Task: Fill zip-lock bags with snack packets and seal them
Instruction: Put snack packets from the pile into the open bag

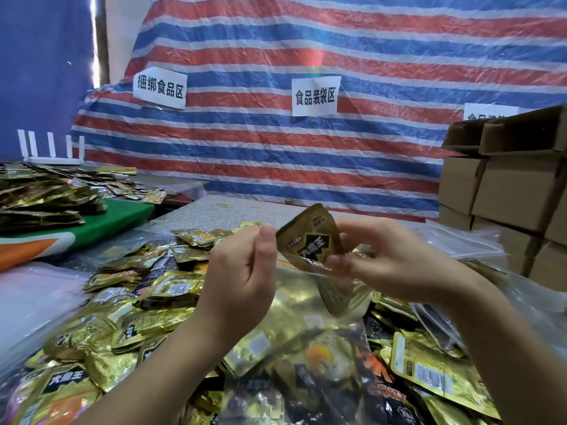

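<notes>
A clear zip-lock bag (294, 320) with a red strip at its mouth hangs in front of me, holding several gold snack packets. My left hand (242, 274) pinches the bag's mouth on the left side. My right hand (389, 262) grips a gold and black snack packet (310, 237), which stands half inside the bag's opening. Below and around the bag, loose gold packets (132, 320) cover the table.
A second heap of packets (46, 194) lies on a green mat at the far left. Stacked cardboard boxes (509, 191) stand at the right. Empty clear bags (460, 240) lie by the boxes. A striped tarp with paper signs hangs behind.
</notes>
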